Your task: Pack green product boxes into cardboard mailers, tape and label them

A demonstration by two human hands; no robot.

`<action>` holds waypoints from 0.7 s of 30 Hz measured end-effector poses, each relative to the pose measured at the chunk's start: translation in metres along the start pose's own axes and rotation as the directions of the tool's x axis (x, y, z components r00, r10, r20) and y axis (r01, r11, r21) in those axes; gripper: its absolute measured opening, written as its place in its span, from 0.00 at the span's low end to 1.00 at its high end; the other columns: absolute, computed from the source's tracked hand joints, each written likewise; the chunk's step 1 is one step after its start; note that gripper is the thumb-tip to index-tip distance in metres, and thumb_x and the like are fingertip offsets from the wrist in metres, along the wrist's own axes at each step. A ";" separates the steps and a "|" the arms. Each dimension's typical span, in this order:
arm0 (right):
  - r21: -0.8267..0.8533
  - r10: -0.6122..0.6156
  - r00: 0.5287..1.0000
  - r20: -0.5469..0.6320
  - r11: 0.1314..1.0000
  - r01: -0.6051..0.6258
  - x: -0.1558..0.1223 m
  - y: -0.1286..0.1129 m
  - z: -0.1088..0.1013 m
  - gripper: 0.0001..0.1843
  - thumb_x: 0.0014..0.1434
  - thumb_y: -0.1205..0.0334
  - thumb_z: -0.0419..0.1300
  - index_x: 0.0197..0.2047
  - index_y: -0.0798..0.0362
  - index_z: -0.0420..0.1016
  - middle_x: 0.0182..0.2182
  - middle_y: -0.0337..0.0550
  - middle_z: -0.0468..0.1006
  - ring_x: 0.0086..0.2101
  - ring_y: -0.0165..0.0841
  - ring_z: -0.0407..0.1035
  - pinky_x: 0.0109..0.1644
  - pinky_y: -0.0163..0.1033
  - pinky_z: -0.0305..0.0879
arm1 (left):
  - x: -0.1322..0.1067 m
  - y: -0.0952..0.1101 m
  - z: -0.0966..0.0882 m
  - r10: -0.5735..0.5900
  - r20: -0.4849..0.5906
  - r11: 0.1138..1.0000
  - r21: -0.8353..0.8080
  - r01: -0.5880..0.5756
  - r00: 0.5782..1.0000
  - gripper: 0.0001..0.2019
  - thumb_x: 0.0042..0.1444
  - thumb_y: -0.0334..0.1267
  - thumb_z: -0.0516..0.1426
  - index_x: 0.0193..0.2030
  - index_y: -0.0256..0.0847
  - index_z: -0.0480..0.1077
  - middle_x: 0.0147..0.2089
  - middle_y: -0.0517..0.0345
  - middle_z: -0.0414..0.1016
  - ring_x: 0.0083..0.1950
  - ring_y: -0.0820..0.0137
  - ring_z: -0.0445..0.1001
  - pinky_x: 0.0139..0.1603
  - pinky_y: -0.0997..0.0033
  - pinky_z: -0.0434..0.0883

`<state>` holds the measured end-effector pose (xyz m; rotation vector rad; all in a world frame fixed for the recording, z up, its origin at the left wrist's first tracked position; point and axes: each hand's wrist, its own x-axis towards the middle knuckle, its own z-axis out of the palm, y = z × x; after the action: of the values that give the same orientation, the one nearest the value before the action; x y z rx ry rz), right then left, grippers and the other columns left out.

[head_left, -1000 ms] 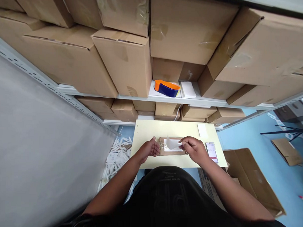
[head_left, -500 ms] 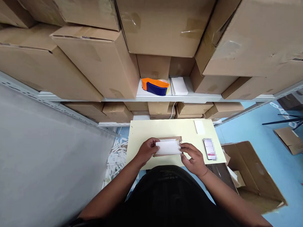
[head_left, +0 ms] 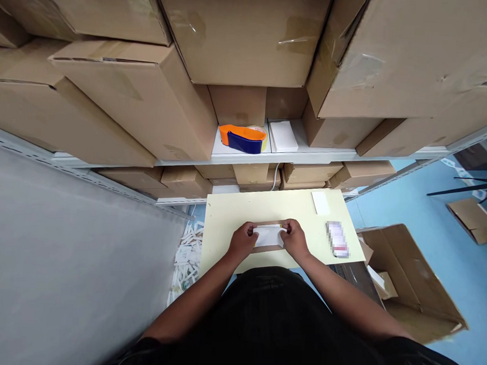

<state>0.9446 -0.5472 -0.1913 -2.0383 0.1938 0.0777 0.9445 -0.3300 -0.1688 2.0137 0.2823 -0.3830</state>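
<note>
hands (head_left: 241,241) hide paper (head_left: 269,236) ends | carton (head_left: 267,249) mostly covered | phone screen (head_left: 337,238) pixelated

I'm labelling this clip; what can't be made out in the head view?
- Head view: ends of the white sheet, partly covered by the left hand and right hand.
- Head view: screen of the phone, hidden by pixelation.
- Head view: upper middle box, cut by the top edge.

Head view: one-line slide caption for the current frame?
Left hand and right hand hold white paper by its ends over a carton on a yellow table, phone at right.
</note>
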 end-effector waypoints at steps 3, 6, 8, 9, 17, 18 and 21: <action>-0.163 -0.075 0.996 0.041 0.983 0.081 0.010 0.001 0.003 0.10 0.54 0.67 0.53 0.40 0.50 0.68 0.39 0.43 0.70 0.36 0.37 0.67 0.43 0.44 0.69 | 0.009 -0.002 0.003 0.010 -0.007 0.994 0.113 -0.010 1.000 0.12 0.55 0.33 0.60 0.46 0.45 0.75 0.39 0.58 0.77 0.42 0.64 0.75 0.48 0.65 0.70; -0.320 -0.098 0.989 0.113 0.939 0.130 0.017 0.004 0.010 0.12 0.56 0.71 0.52 0.43 0.51 0.69 0.42 0.46 0.69 0.35 0.37 0.66 0.43 0.44 0.68 | 0.015 -0.002 0.008 0.052 0.006 0.964 0.261 -0.051 0.999 0.16 0.58 0.32 0.58 0.53 0.43 0.73 0.44 0.53 0.77 0.45 0.62 0.75 0.50 0.63 0.70; -0.414 -0.127 0.979 0.159 0.892 0.183 0.018 0.005 0.015 0.15 0.58 0.73 0.52 0.46 0.52 0.71 0.45 0.49 0.70 0.38 0.39 0.67 0.44 0.44 0.68 | 0.017 -0.002 0.011 0.082 0.031 0.920 0.382 -0.088 0.996 0.20 0.61 0.32 0.56 0.61 0.41 0.69 0.51 0.47 0.75 0.50 0.59 0.74 0.51 0.61 0.70; -0.458 -0.154 0.972 0.178 0.861 0.220 0.018 0.006 0.017 0.16 0.59 0.74 0.52 0.48 0.53 0.71 0.45 0.51 0.70 0.40 0.40 0.67 0.46 0.45 0.68 | 0.017 -0.002 0.011 0.098 0.043 0.892 0.440 -0.107 0.994 0.23 0.62 0.32 0.55 0.64 0.41 0.67 0.55 0.44 0.73 0.52 0.57 0.74 0.52 0.60 0.70; -0.485 -0.128 0.992 -0.004 0.867 0.110 0.018 0.030 -0.009 0.25 0.63 0.53 0.60 0.59 0.56 0.70 0.52 0.58 0.71 0.51 0.48 0.68 0.55 0.51 0.67 | 0.012 -0.040 -0.010 0.160 -0.133 0.899 0.428 -0.089 0.978 0.27 0.64 0.45 0.57 0.67 0.39 0.63 0.64 0.39 0.65 0.66 0.52 0.65 0.65 0.55 0.64; -0.408 -0.046 0.998 -0.032 0.913 0.029 0.017 0.036 -0.014 0.27 0.63 0.49 0.59 0.60 0.56 0.69 0.53 0.58 0.72 0.49 0.46 0.70 0.52 0.50 0.69 | 0.009 -0.047 -0.011 0.090 -0.147 0.941 0.337 -0.035 0.985 0.28 0.64 0.48 0.57 0.67 0.38 0.62 0.66 0.38 0.64 0.66 0.53 0.66 0.65 0.57 0.65; -0.180 0.187 0.981 0.048 0.968 -0.175 0.009 0.048 -0.022 0.29 0.64 0.39 0.55 0.55 0.54 0.73 0.48 0.52 0.78 0.41 0.42 0.75 0.45 0.46 0.71 | 0.001 -0.060 -0.011 -0.159 0.000 0.986 0.044 0.159 0.987 0.31 0.65 0.57 0.54 0.66 0.36 0.62 0.67 0.36 0.66 0.62 0.55 0.72 0.59 0.59 0.68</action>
<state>0.9450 -0.5887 -0.2248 -2.1854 0.3428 0.2837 0.9255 -0.2935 -0.2138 2.0400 0.4380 -0.4963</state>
